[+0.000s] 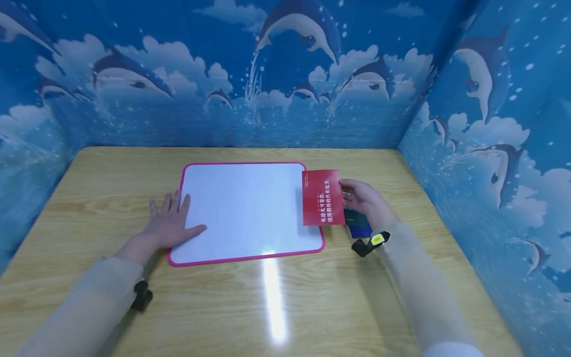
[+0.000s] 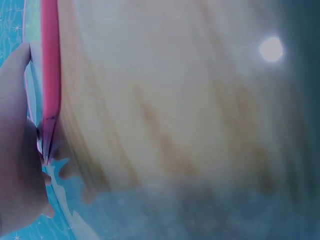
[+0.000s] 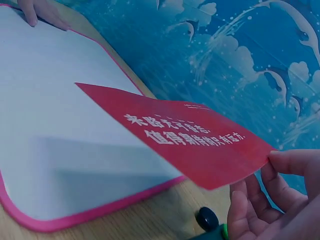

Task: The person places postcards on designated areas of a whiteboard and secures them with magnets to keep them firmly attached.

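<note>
A whiteboard [image 1: 245, 208] with a pink rim lies on the table. My left hand [image 1: 167, 225] rests on its left edge, fingers spread, thumb on the white surface; the left wrist view shows the same hand [image 2: 20, 130] beside the pink rim [image 2: 50, 60]. With thumb and fingers my right hand [image 1: 363, 198] pinches the right edge of a red card [image 1: 323, 198] printed with white characters. In the right wrist view the red card [image 3: 180, 135] is held raised and tilted, overlapping the board's right end. A dark green card [image 1: 355, 217] shows partly behind that hand.
A blue flat item [image 1: 360, 231] pokes out below the green card. In the right wrist view a black round piece [image 3: 206, 218] is near the board's rim. The wooden table [image 1: 214, 307] ends at a dolphin-patterned curtain [image 1: 178, 114] behind and to the right.
</note>
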A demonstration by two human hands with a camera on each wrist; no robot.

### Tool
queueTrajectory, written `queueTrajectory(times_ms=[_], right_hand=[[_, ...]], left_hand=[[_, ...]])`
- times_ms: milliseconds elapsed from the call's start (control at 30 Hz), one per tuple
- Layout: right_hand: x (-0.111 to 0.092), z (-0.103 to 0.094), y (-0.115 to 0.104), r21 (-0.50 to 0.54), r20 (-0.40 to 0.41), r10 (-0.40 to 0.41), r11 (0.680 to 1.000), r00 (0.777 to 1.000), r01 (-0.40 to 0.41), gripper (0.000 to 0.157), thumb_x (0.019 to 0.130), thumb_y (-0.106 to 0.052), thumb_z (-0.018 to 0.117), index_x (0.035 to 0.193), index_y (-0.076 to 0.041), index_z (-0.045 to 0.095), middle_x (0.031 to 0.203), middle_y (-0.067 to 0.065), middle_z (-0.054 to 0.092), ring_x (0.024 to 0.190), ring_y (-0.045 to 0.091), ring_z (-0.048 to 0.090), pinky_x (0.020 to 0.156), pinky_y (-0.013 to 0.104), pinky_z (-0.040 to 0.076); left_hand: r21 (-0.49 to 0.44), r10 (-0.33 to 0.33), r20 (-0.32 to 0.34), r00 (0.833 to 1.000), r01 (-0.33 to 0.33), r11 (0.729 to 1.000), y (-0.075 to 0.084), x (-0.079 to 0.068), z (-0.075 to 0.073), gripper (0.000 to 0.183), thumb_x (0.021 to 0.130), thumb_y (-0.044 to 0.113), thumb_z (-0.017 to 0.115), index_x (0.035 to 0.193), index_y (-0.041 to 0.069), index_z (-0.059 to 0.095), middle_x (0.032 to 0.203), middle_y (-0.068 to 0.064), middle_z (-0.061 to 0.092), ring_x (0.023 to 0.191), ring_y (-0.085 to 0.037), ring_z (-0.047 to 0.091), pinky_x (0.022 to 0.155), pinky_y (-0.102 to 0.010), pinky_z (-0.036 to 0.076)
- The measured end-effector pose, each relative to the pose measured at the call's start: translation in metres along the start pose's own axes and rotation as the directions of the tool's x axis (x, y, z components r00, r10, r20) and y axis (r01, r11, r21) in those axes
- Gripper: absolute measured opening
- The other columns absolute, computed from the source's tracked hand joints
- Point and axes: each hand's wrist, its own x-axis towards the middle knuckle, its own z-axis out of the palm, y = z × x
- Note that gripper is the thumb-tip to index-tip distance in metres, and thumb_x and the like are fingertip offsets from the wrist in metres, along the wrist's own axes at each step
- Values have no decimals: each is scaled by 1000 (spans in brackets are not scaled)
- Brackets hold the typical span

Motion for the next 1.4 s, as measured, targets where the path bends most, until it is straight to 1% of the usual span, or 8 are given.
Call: queueTrajectory(times_ms=[333,467,633,733,867,1100,1233,1400], right_hand=[[19,34,7,-115,-70,10,993,997,-19,36,97,-25,49,128,-9,49,90,-2,62,71,7,61,63,18,50],[26,46,11,-151,-105,33,987,994,-49,41,97,-25,49,134,-8,48,104,2,60,75,8,61,64,19,50],[30,60,19,-175,-145,69,980,987,-94,39,94,-28,55,129,-11,53,122,7,59,88,13,61,75,22,52],[32,66,25,-198,-164,91,973,982,-123,36,92,-29,59,123,-11,58,118,7,62,89,14,61,76,24,52],[34,71,29,-249,-196,94,958,976,-142,33,91,-29,60,117,-9,61,104,5,65,78,13,60,69,22,51],[37,75,32,-355,-230,24,929,973,-107,31,91,-28,60,114,-6,61,88,3,65,64,9,60,60,19,51],[39,76,34,-435,-245,-19,896,969,-92,29,91,-29,59,111,-7,61,90,4,66,69,11,62,62,21,53],[41,77,36,-542,-248,-72,837,966,-76,27,93,-29,56,107,-8,63,92,6,65,73,13,62,64,23,53]], left_hand=[[1,-1,2,1000,1,1000,-3,1,2,107,82,72,43,148,-5,7,152,-32,-6,137,-54,-6,101,-70,-18],[4,2,5,1000,-2,1000,-3,1,3,107,82,72,43,148,-5,7,152,-32,-6,137,-55,-6,101,-70,-18],[-2,0,4,1000,0,1000,-3,1,2,107,82,72,43,148,-5,7,152,-32,-6,137,-55,-6,102,-70,-17],[-9,0,5,1000,0,1000,-2,1,1,107,82,72,43,148,-5,7,152,-32,-6,137,-55,-6,101,-70,-18],[-6,-1,9,1000,1,1000,-2,2,0,108,82,72,43,148,-5,7,152,-32,-7,137,-55,-7,101,-70,-18],[10,-3,10,1000,3,1000,-4,3,1,107,82,73,41,147,-5,7,152,-32,-7,137,-54,-8,101,-70,-19],[6,-2,9,1000,2,1000,-3,2,0,107,83,73,41,147,-6,7,152,-32,-7,137,-54,-8,102,-70,-19],[-2,-5,13,1000,5,1000,-2,0,-2,106,83,71,42,147,-5,7,152,-32,-7,137,-53,-9,102,-69,-19]])
